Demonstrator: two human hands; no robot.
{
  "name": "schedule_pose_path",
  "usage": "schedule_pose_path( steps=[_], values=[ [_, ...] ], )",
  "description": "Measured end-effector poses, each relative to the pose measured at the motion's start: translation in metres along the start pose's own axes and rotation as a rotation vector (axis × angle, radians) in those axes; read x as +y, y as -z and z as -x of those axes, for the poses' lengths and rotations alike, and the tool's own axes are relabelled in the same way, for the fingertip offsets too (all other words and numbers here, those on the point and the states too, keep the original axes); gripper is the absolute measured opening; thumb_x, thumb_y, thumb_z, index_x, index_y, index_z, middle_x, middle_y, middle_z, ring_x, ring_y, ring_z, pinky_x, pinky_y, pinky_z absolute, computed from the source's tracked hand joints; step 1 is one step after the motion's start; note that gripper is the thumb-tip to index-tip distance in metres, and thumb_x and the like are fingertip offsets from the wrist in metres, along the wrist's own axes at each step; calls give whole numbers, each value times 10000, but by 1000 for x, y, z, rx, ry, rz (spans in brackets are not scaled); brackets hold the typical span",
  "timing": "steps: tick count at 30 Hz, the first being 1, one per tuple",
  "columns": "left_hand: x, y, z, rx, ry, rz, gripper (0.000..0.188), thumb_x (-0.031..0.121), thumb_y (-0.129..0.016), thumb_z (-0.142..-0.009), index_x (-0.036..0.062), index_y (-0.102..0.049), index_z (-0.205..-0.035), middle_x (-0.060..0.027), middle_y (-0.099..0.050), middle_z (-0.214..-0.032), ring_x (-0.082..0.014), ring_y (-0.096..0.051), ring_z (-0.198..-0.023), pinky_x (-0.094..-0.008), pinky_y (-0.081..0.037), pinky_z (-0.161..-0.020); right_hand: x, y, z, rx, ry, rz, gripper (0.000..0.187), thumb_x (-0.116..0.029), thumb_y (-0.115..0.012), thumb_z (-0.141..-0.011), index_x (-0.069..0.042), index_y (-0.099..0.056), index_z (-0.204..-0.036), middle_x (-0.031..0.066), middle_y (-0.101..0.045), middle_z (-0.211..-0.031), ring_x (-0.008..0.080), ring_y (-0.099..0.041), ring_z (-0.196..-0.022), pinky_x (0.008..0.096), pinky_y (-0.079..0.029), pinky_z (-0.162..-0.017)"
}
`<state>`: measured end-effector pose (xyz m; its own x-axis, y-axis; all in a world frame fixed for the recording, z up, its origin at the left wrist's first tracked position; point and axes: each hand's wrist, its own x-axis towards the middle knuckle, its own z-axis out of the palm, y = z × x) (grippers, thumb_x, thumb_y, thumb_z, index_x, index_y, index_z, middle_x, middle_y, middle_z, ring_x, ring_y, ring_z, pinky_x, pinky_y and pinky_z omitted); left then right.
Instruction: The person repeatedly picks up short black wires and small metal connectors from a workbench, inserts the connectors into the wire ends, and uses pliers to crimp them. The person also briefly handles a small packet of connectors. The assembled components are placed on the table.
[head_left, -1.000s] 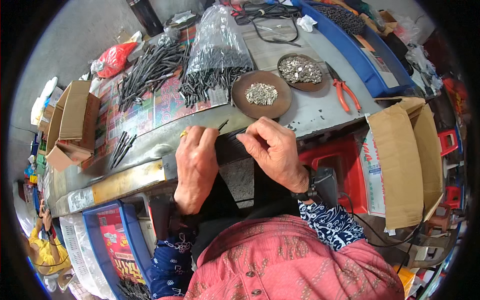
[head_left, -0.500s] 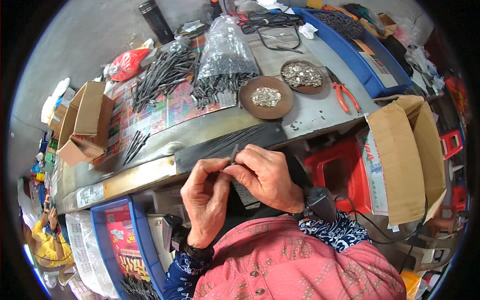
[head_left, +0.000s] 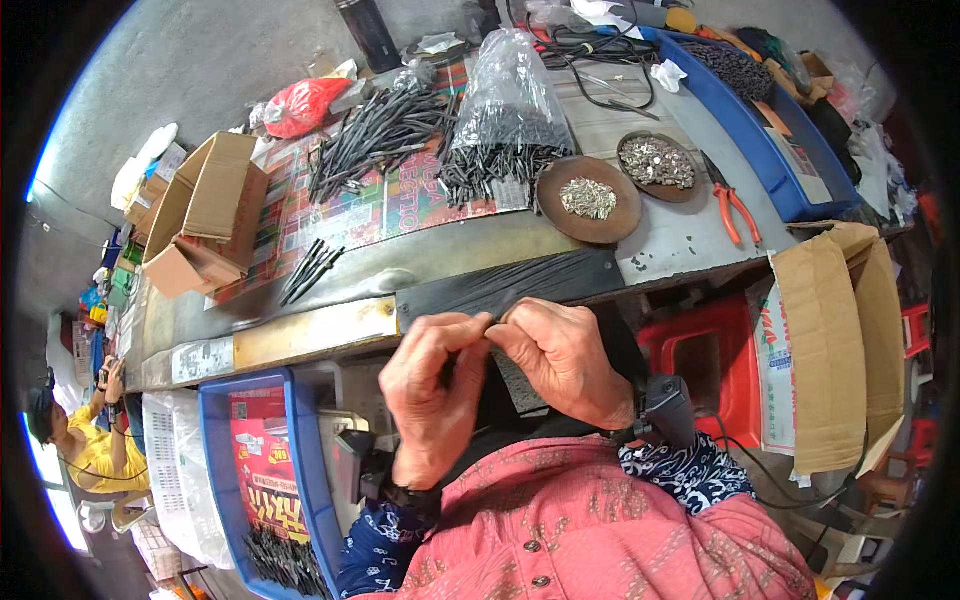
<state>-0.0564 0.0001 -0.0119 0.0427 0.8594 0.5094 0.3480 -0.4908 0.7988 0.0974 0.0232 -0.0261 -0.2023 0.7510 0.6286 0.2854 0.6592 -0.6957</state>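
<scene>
My left hand (head_left: 435, 375) and my right hand (head_left: 565, 362) meet just off the table's front edge, thumbs and forefingers pinched together. A small dark piece (head_left: 497, 318) is between the fingertips, mostly hidden by them. Beyond the hands, a black sheet (head_left: 500, 284) covers part of the table edge. Several slim black strips (head_left: 313, 272) lie loose to the left, with a larger pile of black strips (head_left: 375, 140) behind. A clear plastic bag (head_left: 512, 92) spills short black pieces (head_left: 500, 174). Small silvery metal parts (head_left: 588, 198) fill the middle of a brown dish (head_left: 553, 218).
A second dish of silvery parts (head_left: 657, 162) and red-handled pliers (head_left: 728, 212) lie to the right. Cardboard boxes (head_left: 225, 190) stand at both sides. A blue tray (head_left: 800, 170) sits far right, another blue bin (head_left: 215, 450) below left. A red stool (head_left: 735, 350) stands under the table.
The view has turned left, so the table things appear farther right. The dark piece that stuck up above my fingertips is now mostly covered by them.
</scene>
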Motion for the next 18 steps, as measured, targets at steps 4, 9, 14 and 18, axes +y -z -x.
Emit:
schedule_pose_path(
  steps=[4, 9, 14, 18],
  values=[
    [-27, 36, -24, 90, -140, -445, 121, -73, -663, -799, 15, -647, -880, -124, -661, -842, -213, -648, -724, -299, -493, -631, 9, 17, -2, -23, -52, 111, 169, -95, -717, -838, 2, -581, -810, 100, -563, -707, 247, -554, -586, 336, -435, -527],
    [-75, 84, -50, 102, -166, -792, 89, -28, -628, -807, 32, -631, -873, -131, -635, -844, -324, -607, -802, -391, -465, -702, 29, 52, -6, 97, -110, 306, 94, -48, -697, -830, 13, -633, -862, 95, -574, -721, 199, -541, -570, 302, -417, -517],
    [-110, 107, -59, 38, -164, -950, 54, 33, -605, -830, 57, -617, -877, -132, -615, -838, -340, -581, -811, -415, -448, -712, 49, 71, -13, 130, -63, 620, 178, -132, -721, -793, -37, -637, -917, 92, -582, -856, 285, -564, -850, 381, -470, -695],
    [-125, 114, -64, 4, -182, -1066, 85, 29, -585, -824, 74, -611, -891, -128, -597, -843, -342, -569, -834, -429, -445, -725, 63, 76, -18, 78, -32, 776, 359, -223, -754, -765, -16, -634, -1033, 110, -565, -1022, 296, -501, -1019, 417, -433, -818]
  ],
)
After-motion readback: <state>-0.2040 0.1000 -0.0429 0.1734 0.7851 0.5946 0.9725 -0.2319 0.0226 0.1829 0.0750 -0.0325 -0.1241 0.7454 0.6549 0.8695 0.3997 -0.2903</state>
